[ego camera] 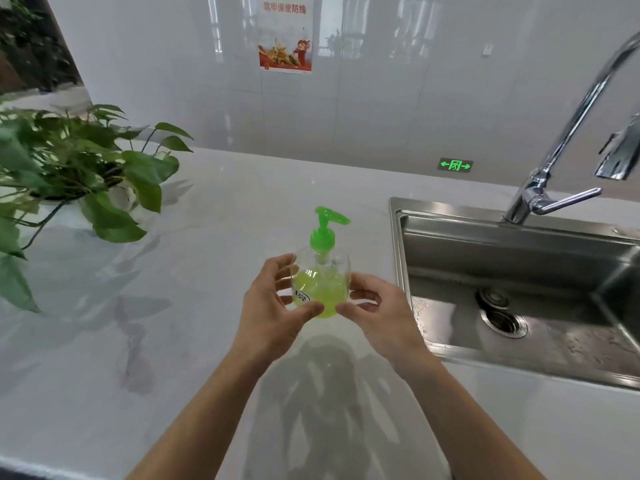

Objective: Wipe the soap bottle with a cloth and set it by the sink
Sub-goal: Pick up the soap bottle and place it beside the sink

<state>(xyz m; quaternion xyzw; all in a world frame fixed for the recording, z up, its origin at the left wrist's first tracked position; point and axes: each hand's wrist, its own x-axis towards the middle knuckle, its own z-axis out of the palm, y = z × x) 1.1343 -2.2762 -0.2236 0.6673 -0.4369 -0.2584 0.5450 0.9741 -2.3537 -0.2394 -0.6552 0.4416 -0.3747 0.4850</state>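
A clear round soap bottle (322, 289) with green liquid and a green pump top stands upright over the white counter (180, 323), a little left of the steel sink (502, 247). Whether its base touches the counter I cannot tell. My left hand (270, 317) cups its left side, thumb at the front of the base and fingers behind. My right hand (384, 317) holds the right side, with its thumb tip and forefinger on the glass. No cloth is in view.
A chrome faucet (533, 199) rises behind the sink, its lever pointing right. A leafy potted plant (79, 174) spreads over the counter's left side. The tiled wall carries a poster (285, 46). The counter's front edge runs along the bottom left.
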